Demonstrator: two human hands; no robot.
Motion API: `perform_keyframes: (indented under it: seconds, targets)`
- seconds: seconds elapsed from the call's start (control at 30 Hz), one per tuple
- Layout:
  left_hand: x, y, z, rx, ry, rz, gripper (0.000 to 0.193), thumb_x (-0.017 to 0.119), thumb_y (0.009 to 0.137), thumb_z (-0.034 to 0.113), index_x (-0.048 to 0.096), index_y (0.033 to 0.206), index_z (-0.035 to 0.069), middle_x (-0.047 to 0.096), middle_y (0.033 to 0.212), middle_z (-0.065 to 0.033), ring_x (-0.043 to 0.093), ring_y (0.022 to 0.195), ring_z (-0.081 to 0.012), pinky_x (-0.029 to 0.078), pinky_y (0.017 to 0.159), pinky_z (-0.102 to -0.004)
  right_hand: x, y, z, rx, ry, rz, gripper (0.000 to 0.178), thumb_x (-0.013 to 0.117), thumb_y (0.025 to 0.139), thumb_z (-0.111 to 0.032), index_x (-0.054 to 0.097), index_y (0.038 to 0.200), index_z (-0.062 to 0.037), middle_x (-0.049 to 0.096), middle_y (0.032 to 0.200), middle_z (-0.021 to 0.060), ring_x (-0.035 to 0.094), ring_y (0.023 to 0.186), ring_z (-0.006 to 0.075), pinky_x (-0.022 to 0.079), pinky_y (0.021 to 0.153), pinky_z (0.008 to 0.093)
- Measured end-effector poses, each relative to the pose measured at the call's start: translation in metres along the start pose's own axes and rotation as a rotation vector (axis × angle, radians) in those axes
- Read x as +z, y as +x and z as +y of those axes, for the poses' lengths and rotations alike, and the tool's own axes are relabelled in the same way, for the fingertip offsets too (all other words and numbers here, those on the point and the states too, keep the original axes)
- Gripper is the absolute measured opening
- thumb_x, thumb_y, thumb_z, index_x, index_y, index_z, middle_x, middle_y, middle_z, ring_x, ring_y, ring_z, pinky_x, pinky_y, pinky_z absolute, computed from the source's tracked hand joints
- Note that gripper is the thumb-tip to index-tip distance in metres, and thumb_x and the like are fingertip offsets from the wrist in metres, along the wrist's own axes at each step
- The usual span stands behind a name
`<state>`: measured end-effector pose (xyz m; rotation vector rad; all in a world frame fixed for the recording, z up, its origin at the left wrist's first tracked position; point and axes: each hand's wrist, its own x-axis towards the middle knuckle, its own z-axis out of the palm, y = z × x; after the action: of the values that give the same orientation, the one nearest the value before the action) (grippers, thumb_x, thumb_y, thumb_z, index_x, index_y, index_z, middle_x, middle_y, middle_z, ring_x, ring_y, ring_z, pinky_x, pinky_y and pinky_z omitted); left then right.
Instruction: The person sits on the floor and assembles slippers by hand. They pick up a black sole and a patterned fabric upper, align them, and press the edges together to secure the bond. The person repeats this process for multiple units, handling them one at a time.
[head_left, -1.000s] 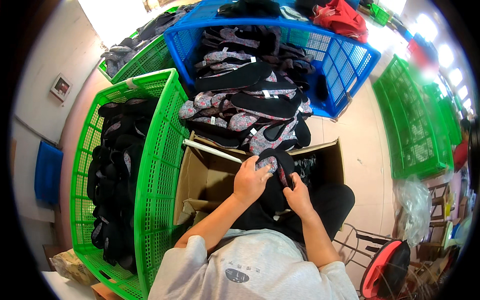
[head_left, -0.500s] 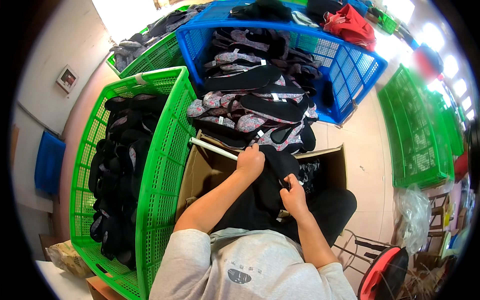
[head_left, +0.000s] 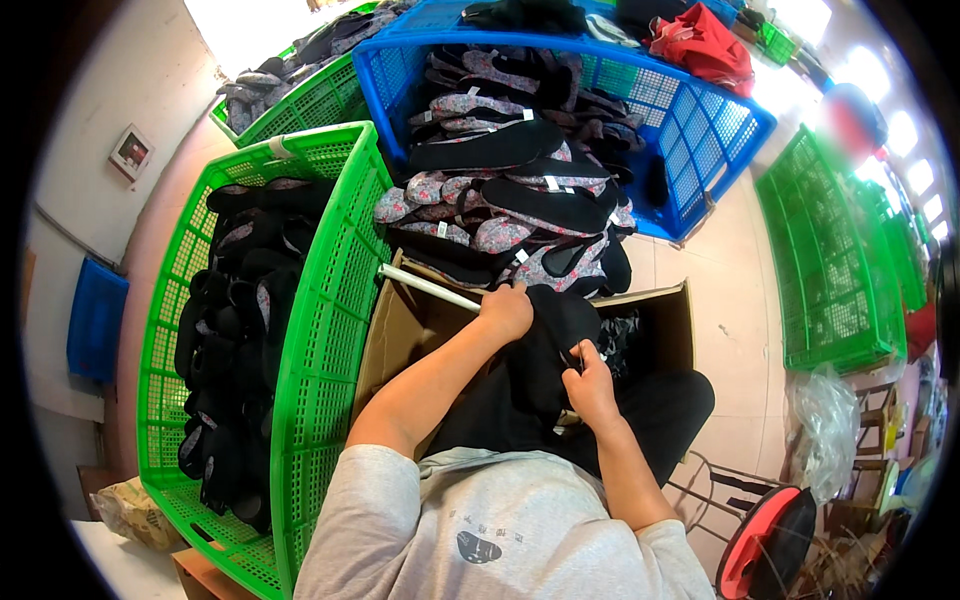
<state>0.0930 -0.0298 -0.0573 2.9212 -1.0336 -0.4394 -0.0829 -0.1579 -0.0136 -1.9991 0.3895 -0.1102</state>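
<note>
At the cardboard box (head_left: pixel 415 325), the left hand (head_left: pixel 507 310) closes round the black slipper's (head_left: pixel 562 322) upper-left edge; the right hand (head_left: pixel 592 388) curls at its right edge, whether gripping I cannot tell. So the slipper sits between them! Just left, a white rod (head_left: pixel 428 287); beyond, floral slippers (head_left: pixel 500 236) heap by a blue crate (head_left: pixel 728 112).

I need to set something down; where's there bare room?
Bare tiled floor shows between the cardboard box and the far-right green crate. Crowded: left green crate, packed with black slippers; blue crate, mostly heaped with floral slippers; above the box, left hand and right hand at a black item.
</note>
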Motion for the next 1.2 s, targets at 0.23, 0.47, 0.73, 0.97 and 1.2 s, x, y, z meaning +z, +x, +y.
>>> perform_keyframes:
  seconds: [0.23,0.47,0.73,0.97,1.2]
  targets:
    - [0.025,0.003,-0.015,0.083,-0.079,0.163,0.019,0.056,0.084,0.01,0.072,0.089,0.001,0.07,0.101,-0.0196,0.069,0.091,-0.0351,0.056,0.078,-0.0439,-0.002,-0.007,-0.006,0.042,0.054,0.015,0.021,0.055,0.077,-0.001,0.05,0.098,0.0004,0.053,0.081,0.0123,0.053,0.075,0.0216,0.045,0.072,0.033]
    - [-0.01,-0.037,0.004,0.223,-0.011,0.317,0.017,0.059,0.079,0.005,0.071,0.088,-0.001,0.068,0.103,-0.0215,0.068,0.093,-0.0325,0.056,0.08,-0.041,0.003,-0.02,0.017,0.17,0.279,0.106,0.018,0.056,0.077,0.0,0.053,0.095,-0.0017,0.049,0.077,0.0013,0.047,0.069,0.009,0.042,0.063,0.0262]
    - [-0.03,-0.085,0.003,-0.042,-1.027,0.872,0.027,0.064,0.087,0.001,0.069,0.114,0.002,0.067,0.118,-0.0146,0.064,0.107,-0.0274,0.05,0.093,-0.0326,-0.012,-0.033,0.03,0.258,0.867,0.088,0.023,0.053,0.076,0.006,0.058,0.095,-0.0054,0.06,0.083,0.0005,0.057,0.072,0.0085,0.048,0.068,0.0226]
    - [-0.032,-0.095,-0.002,0.082,-2.501,0.093,0.069,0.069,0.091,0.025,0.035,0.151,0.014,0.053,0.135,-0.0064,0.054,0.123,-0.024,0.045,0.104,-0.0397,-0.008,-0.047,0.026,0.254,0.929,-0.059,0.025,0.051,0.076,0.009,0.059,0.094,-0.0064,0.06,0.084,-0.0014,0.056,0.074,0.0087,0.047,0.068,0.0247]
    - [-0.041,-0.093,0.023,0.222,-2.634,0.062,0.08,0.072,0.084,0.022,0.031,0.153,0.02,0.056,0.131,-0.0116,0.054,0.124,-0.0319,0.042,0.107,-0.0547,-0.009,-0.059,0.029,0.351,1.034,-0.199,0.036,0.048,0.069,0.012,0.058,0.1,-0.0039,0.062,0.09,0.0009,0.061,0.08,0.0137,0.05,0.074,0.0267]
